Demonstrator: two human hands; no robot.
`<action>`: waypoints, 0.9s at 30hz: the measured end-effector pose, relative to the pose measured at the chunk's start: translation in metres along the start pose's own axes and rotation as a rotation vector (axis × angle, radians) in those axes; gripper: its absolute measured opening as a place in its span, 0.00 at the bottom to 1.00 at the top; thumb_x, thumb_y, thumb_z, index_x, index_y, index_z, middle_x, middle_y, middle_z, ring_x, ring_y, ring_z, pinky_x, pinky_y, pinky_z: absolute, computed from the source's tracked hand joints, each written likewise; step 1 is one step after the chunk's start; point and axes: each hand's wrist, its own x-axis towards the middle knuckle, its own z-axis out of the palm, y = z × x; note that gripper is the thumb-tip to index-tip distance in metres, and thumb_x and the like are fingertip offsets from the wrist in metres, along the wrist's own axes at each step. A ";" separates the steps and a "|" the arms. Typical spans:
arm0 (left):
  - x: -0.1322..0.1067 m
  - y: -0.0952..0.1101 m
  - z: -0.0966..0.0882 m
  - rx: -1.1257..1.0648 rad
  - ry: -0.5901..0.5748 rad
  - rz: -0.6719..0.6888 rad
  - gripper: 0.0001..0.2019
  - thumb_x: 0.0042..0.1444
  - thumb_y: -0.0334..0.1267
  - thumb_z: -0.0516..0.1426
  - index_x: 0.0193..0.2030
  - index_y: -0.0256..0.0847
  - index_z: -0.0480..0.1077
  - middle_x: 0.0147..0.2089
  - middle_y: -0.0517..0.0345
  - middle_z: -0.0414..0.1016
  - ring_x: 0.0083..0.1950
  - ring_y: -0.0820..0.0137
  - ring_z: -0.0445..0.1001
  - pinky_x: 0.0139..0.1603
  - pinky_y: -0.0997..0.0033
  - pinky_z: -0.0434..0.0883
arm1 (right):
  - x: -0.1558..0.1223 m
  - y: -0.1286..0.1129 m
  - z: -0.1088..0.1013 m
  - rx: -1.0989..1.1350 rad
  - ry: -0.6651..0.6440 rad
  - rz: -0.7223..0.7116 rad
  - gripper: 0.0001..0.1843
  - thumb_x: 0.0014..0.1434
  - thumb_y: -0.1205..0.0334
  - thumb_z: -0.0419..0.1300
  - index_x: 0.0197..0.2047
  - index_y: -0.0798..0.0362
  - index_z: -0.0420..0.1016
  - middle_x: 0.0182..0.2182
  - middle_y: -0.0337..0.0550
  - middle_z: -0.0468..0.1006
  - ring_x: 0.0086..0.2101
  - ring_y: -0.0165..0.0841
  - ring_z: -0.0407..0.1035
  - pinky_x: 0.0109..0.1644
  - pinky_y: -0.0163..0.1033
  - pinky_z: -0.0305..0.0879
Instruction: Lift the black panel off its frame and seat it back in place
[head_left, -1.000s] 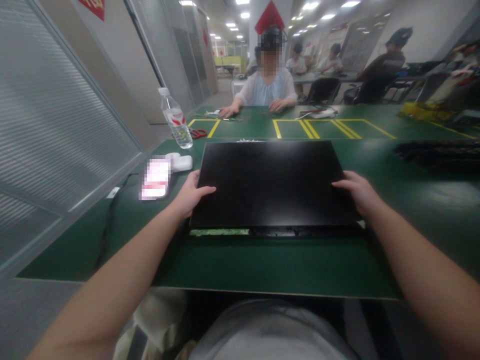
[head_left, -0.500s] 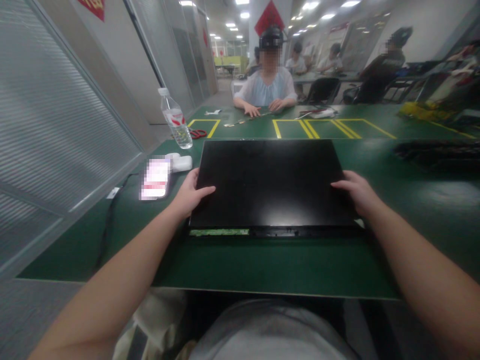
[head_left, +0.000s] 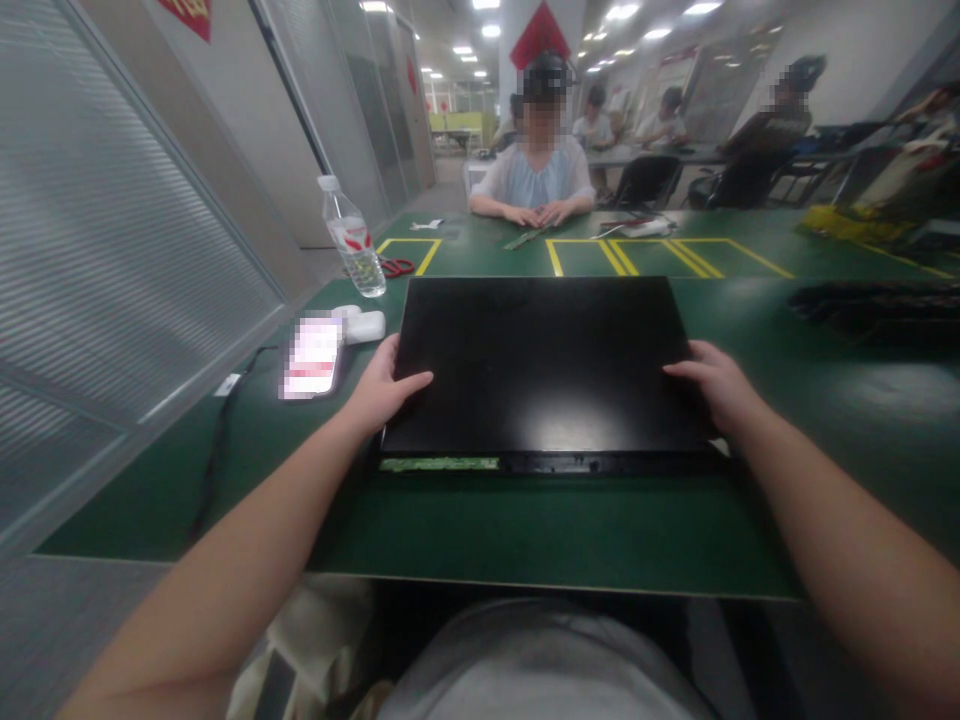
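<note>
A flat black display panel [head_left: 536, 360] lies in front of me, its glossy face up and reflecting light near the bottom. Along its near edge shows a narrow green circuit board strip [head_left: 439, 464]. My left hand [head_left: 390, 387] grips the panel's left side, thumb on the face and the other fingers mostly out of sight at the edge. On the opposite side my right hand [head_left: 716, 382] holds it the same way, its thumb resting over the border. The panel's underside is hidden.
Left of the panel are a lit phone [head_left: 311, 355], a white case [head_left: 365, 327], a water bottle [head_left: 352, 240], red-handled scissors [head_left: 397, 267] and a black cable [head_left: 217, 450]. A person [head_left: 536, 180] sits across the green table [head_left: 555, 530]. Dark items [head_left: 877, 310] lie at right.
My hands and the panel have hardly moved. Across the table, the other person's hands have drawn together, and the thin strip by them has shifted to the right.
</note>
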 end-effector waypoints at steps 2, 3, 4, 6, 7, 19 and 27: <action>0.001 -0.001 -0.001 0.001 -0.006 0.004 0.37 0.46 0.30 0.74 0.64 0.42 0.72 0.73 0.41 0.73 0.78 0.44 0.67 0.81 0.41 0.60 | -0.001 0.000 0.000 0.009 0.007 0.008 0.21 0.40 0.61 0.72 0.40 0.40 0.76 0.33 0.41 0.82 0.37 0.48 0.79 0.40 0.53 0.78; 0.001 -0.002 -0.002 0.002 -0.013 0.009 0.37 0.47 0.31 0.74 0.65 0.42 0.72 0.73 0.41 0.73 0.78 0.44 0.67 0.81 0.42 0.60 | -0.001 0.000 0.001 0.012 0.009 0.010 0.21 0.39 0.61 0.72 0.40 0.41 0.76 0.33 0.41 0.82 0.37 0.47 0.79 0.40 0.52 0.78; 0.002 -0.003 -0.003 0.006 -0.023 0.016 0.37 0.47 0.32 0.74 0.65 0.41 0.71 0.74 0.40 0.73 0.78 0.44 0.67 0.81 0.42 0.60 | -0.001 0.000 0.001 0.014 0.010 0.009 0.22 0.39 0.62 0.72 0.40 0.41 0.76 0.33 0.40 0.83 0.37 0.47 0.79 0.41 0.52 0.78; 0.003 -0.006 -0.005 0.025 -0.042 0.034 0.38 0.49 0.34 0.74 0.67 0.40 0.70 0.75 0.39 0.72 0.78 0.44 0.67 0.81 0.43 0.60 | -0.001 -0.001 0.001 0.015 0.006 0.003 0.22 0.39 0.62 0.72 0.40 0.42 0.76 0.33 0.40 0.83 0.37 0.46 0.78 0.40 0.51 0.78; 0.004 -0.008 -0.006 0.042 -0.052 0.045 0.38 0.50 0.35 0.74 0.67 0.40 0.69 0.75 0.39 0.71 0.78 0.44 0.67 0.81 0.42 0.60 | -0.001 -0.001 0.001 0.015 0.005 0.003 0.22 0.39 0.62 0.71 0.40 0.42 0.76 0.33 0.40 0.83 0.36 0.46 0.78 0.39 0.50 0.78; 0.009 -0.016 -0.013 0.142 -0.090 0.109 0.38 0.52 0.40 0.73 0.69 0.39 0.68 0.74 0.37 0.73 0.77 0.42 0.69 0.80 0.38 0.61 | 0.003 0.004 -0.001 0.035 0.005 -0.007 0.21 0.39 0.62 0.72 0.39 0.41 0.77 0.33 0.40 0.84 0.34 0.46 0.79 0.36 0.50 0.78; 0.013 -0.017 -0.020 0.187 -0.165 0.139 0.38 0.51 0.48 0.75 0.65 0.38 0.69 0.70 0.36 0.76 0.74 0.39 0.72 0.77 0.36 0.67 | 0.003 0.002 -0.001 0.027 0.018 0.024 0.20 0.41 0.64 0.71 0.40 0.42 0.78 0.33 0.40 0.84 0.36 0.46 0.79 0.38 0.50 0.79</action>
